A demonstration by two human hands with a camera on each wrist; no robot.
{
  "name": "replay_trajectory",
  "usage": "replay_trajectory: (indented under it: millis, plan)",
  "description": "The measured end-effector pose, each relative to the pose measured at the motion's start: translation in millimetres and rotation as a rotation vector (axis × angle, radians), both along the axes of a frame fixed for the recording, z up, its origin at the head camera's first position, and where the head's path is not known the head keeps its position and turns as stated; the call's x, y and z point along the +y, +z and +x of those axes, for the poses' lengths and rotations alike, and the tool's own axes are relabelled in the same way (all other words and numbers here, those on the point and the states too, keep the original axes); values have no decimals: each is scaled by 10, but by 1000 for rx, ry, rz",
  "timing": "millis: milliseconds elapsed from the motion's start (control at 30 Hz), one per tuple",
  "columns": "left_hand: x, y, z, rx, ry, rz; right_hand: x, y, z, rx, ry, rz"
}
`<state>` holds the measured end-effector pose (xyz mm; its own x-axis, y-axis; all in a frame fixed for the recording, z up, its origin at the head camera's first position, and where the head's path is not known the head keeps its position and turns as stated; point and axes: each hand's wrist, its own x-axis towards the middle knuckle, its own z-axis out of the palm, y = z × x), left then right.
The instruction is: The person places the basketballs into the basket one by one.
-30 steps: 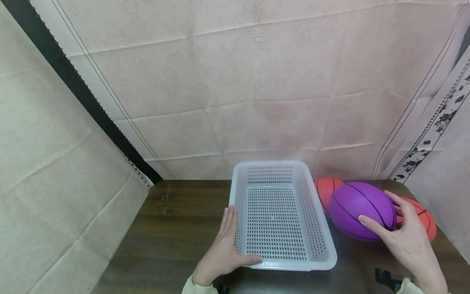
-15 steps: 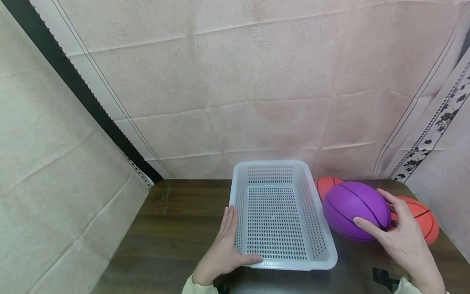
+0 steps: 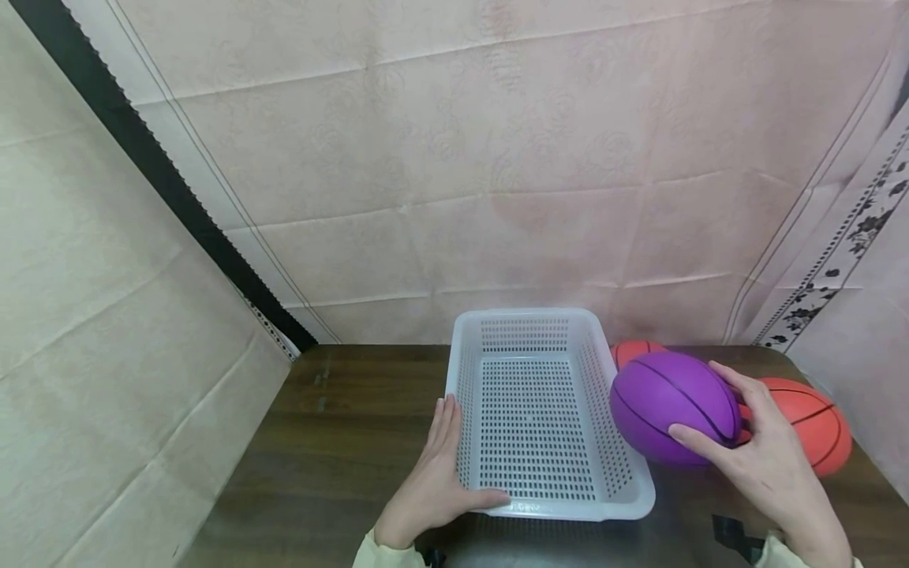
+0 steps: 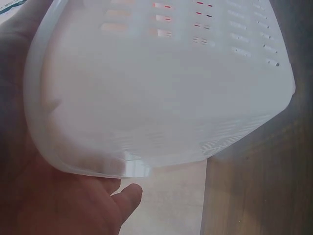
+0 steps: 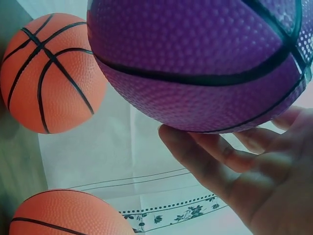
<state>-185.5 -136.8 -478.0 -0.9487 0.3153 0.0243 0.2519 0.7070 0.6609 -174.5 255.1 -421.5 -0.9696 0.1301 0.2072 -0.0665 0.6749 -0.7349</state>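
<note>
A purple basketball [image 3: 675,406] sits in the grasp of my right hand [image 3: 767,457], thumb on its near side and fingers on its far right. In the head view it overlaps the right rim of a white plastic basket [image 3: 540,513]. Along that basket's front left corner lies my left hand [image 3: 440,489], its fingers straight against the left side and its thumb on the front rim. The left wrist view shows the basket's outer wall [image 4: 161,88] close up beside the hand. From the head view, I see nothing inside the basket.
Two orange basketballs stay on the wooden table [image 3: 341,457]: one [image 3: 809,426] to the right of my right hand, the other [image 3: 632,353] at the back, partly hidden by the purple one. Pale cloth walls [image 3: 461,158] rise behind and at both sides.
My right hand has carried the purple basketball leftward, up to the basket's right rim. More of the right orange basketball shows now. The left hand and the basket have stayed put.
</note>
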Motion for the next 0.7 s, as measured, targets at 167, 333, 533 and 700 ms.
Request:
replay_trajectory:
  millis: [167,333,533,700]
  plan:
    - [-1,-3,-3,-10,9,-5,-6,13,10,-2,10,-1]
    - [4,6,0,-22,14,-2,-12,32,22,8,21,1]
    - [4,10,5,-16,10,-1,-42,58,44,39,39,-8]
    - [0,4,8,-2,5,-5,-88,79,62,53,57,-14]
